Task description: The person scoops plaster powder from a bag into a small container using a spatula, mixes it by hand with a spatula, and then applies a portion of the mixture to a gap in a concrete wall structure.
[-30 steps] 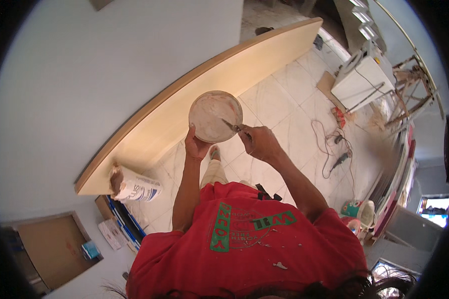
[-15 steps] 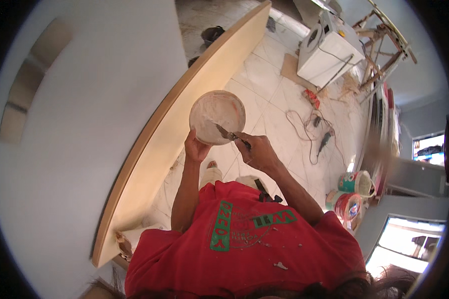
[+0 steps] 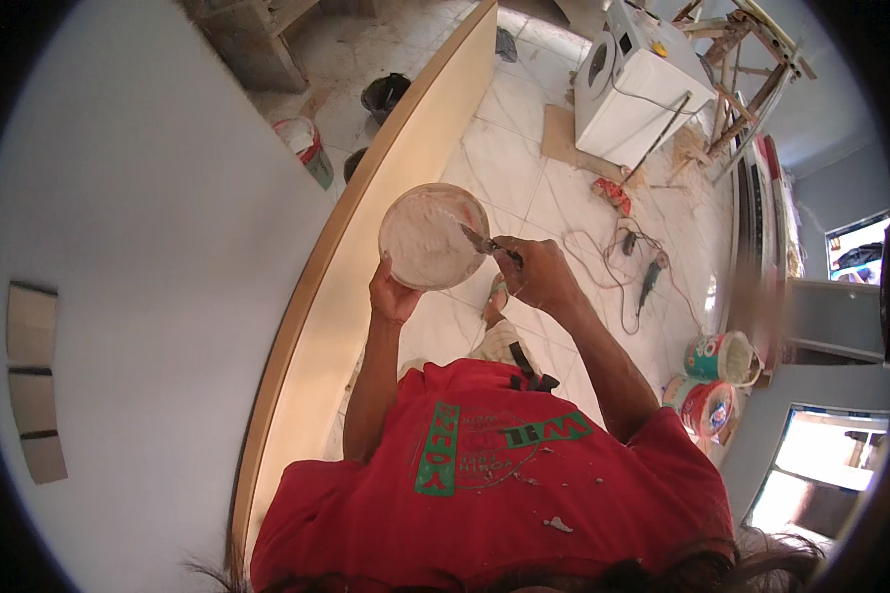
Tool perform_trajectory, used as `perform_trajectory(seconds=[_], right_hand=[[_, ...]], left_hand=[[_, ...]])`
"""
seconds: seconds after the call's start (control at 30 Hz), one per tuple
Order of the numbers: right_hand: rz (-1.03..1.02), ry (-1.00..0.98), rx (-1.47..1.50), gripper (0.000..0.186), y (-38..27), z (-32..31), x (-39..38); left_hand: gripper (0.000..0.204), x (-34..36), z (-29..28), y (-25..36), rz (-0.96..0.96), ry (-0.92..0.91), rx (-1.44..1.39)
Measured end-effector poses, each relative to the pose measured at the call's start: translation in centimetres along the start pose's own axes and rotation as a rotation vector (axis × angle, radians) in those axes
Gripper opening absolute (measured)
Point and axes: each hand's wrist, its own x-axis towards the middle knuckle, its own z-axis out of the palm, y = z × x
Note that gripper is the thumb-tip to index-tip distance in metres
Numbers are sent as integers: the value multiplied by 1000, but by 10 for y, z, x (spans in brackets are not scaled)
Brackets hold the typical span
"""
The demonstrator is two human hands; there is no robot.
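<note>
Pale, probably soft paste [image 3: 427,245] lines the bowl [image 3: 433,188]; your left hand [image 3: 396,297] clasps its near edge, likely steadiest; right hand [image 3: 540,278] grips a knife [image 3: 476,238] at the bowl's right.

Round bowl [image 3: 384,229], mouth up (pale paste [image 3: 423,242] smeared inside); small spatula [image 3: 477,238], blade over right side.

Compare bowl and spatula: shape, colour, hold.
Shape: the bowl is round and wide, the spatula narrow.
Colour: bowl pale, spatula darker.
Hold: left hand supports the bowl, right hand grips the spatula.
Shared: both are hand-held.
</note>
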Motion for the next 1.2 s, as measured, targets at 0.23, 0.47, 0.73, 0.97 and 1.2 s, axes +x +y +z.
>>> perform_trajectory(seconds=[0.23,0.47,0.73,0.97,1.2], right_hand=[[-96,-6,-84,22,89,-55,132],[-133,-49,-67,20,137,-142,218],[-54,-80,-150,29,178,-135,298],[-51,28,-157,28,203,-159,411],[-18,95,-58,25,205,-171,518]], left_hand=[[80,137,44,-21,85,-3,-64],[79,262,99,-40,123,27,-72],[81,389,114,-41,83,-50,-111],[76,508,105,-13,14,-83,-127],[75,599,110,27,-48,-103,-123]])
